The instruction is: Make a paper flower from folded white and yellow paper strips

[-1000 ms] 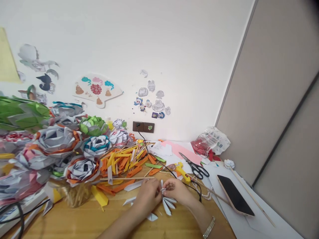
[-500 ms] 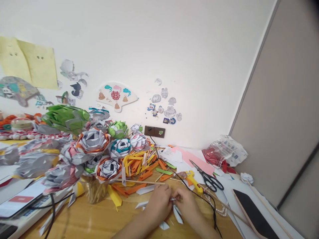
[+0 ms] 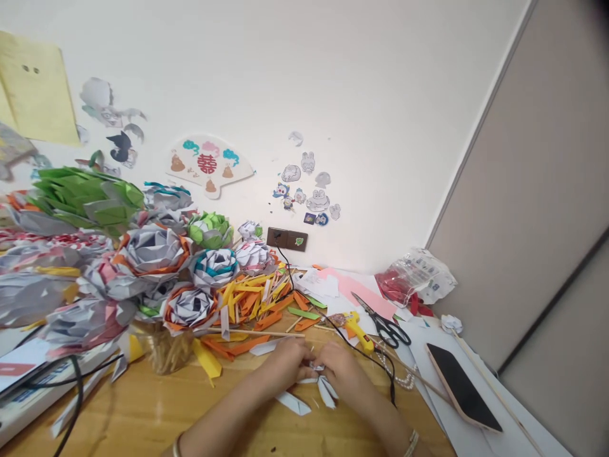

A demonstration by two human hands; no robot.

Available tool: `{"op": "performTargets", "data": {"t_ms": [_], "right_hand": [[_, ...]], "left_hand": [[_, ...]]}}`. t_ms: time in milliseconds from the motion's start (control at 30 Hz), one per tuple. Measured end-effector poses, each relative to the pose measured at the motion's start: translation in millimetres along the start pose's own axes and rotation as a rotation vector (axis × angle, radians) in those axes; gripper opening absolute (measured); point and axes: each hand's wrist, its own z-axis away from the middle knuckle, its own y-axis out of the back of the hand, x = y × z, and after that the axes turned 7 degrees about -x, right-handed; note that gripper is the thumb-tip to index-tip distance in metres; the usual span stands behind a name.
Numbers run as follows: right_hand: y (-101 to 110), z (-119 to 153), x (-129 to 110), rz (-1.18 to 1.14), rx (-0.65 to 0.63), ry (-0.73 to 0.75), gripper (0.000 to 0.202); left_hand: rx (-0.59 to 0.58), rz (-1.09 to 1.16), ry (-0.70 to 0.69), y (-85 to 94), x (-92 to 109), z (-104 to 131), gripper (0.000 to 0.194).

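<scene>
My left hand (image 3: 290,362) and my right hand (image 3: 337,365) meet low in the middle of the view, above the wooden table (image 3: 238,412). Their fingers are closed together around a small piece of folded white paper (image 3: 326,390), whose pointed petals hang below the fingertips. The part between the fingers is mostly hidden. Beside my left hand lies a loose folded white strip (image 3: 294,403) on the wood. A second white strip (image 3: 266,346) rests just behind that hand.
Paper flowers (image 3: 190,308) fill a clear vase (image 3: 166,349) at left. Orange and yellow strips (image 3: 252,298) are heaped behind my hands. At right are a yellow glue gun (image 3: 359,331) with its cable, black scissors (image 3: 387,327), beads (image 3: 406,381) and a phone (image 3: 461,384).
The view has shifted, so the flowers and wall items sit further left and higher. My hands have moved slightly apart, still around the white paper, and both wrists now show bracelets.
</scene>
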Motion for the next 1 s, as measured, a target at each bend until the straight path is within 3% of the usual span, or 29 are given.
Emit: {"op": "performTargets", "data": {"t_ms": [100, 300, 467, 567, 667, 767, 900, 1000], "right_hand": [[6, 1, -2, -0.011, -0.011, -0.029, 0.022], [23, 1, -6, -0.236, 0.034, -0.287, 0.014], [41, 4, 7, -0.092, 0.143, -0.389, 0.017], [45, 8, 15, -0.027, 0.135, -0.492, 0.024], [38, 7, 20, -0.183, 0.102, -0.453, 0.031], [23, 1, 22, -0.404, 0.150, -0.409, 0.026], [9, -6, 19, -0.477, 0.298, -0.440, 0.015], [9, -8, 13, -0.500, 0.343, -0.411, 0.012]], "left_hand": [[-0.070, -0.082, -0.062, 0.6, 1, 0, 0.022], [-0.123, -0.269, -0.082, 1.8, 6, 0, 0.027], [-0.019, -0.439, -0.029, -2.5, 10, -1, 0.026], [0.071, -0.465, -0.037, -1.5, 11, -1, 0.023], [0.133, -0.481, -0.027, -0.1, 12, -1, 0.021], [0.147, -0.489, -0.051, -4.1, 11, -1, 0.022], [0.183, -0.460, -0.218, -11.8, 10, -2, 0.032], [0.288, -0.387, -0.292, -8.5, 14, 1, 0.032]]}}
